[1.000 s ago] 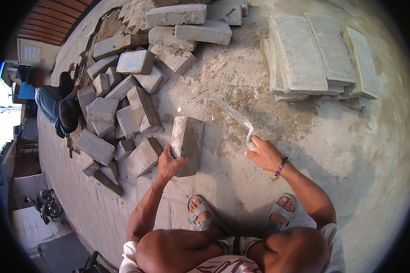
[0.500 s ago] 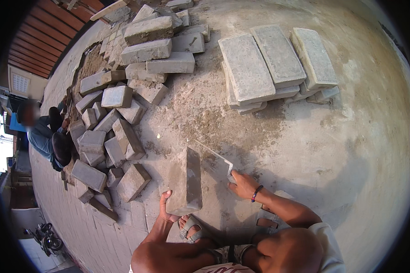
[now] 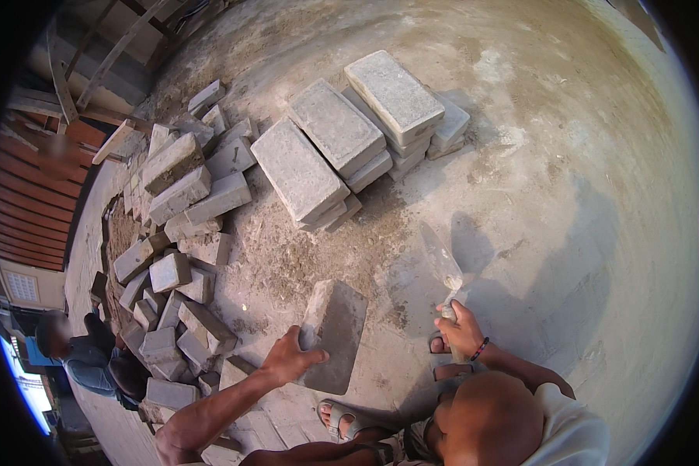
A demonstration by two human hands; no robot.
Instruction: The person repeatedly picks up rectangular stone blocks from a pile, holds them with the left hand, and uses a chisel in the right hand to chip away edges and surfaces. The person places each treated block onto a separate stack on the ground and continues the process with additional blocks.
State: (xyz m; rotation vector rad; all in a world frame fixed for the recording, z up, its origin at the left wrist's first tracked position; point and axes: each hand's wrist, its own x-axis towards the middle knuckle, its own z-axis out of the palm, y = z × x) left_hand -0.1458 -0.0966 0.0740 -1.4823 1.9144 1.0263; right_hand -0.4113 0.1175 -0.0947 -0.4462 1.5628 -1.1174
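Observation:
My left hand (image 3: 293, 357) grips the near left side of a rectangular grey concrete block (image 3: 335, 334), which stands low in front of me with one face in shade. My right hand (image 3: 464, 330) is closed round the handle of a metal trowel (image 3: 443, 260), its blade pointing away from me over the dusty pavement. My sandalled feet are partly visible under and between my arms. Between the held block and the stacks lies a patch of loose dirt and rubble (image 3: 303, 260).
A heap of loose blocks (image 3: 163, 349) lies at my left. Flat blocks are stacked (image 3: 322, 120) ahead. A co-worker (image 3: 93, 357) in a blue top is low at the far left beside a dug strip (image 3: 116, 241). Wooden planks and an orange slatted gate (image 3: 35, 202) are behind.
My view has swung rightward, shifting the piles and co-worker in the picture. The held block has been turned about, and the trowel blade now points more straight away from me.

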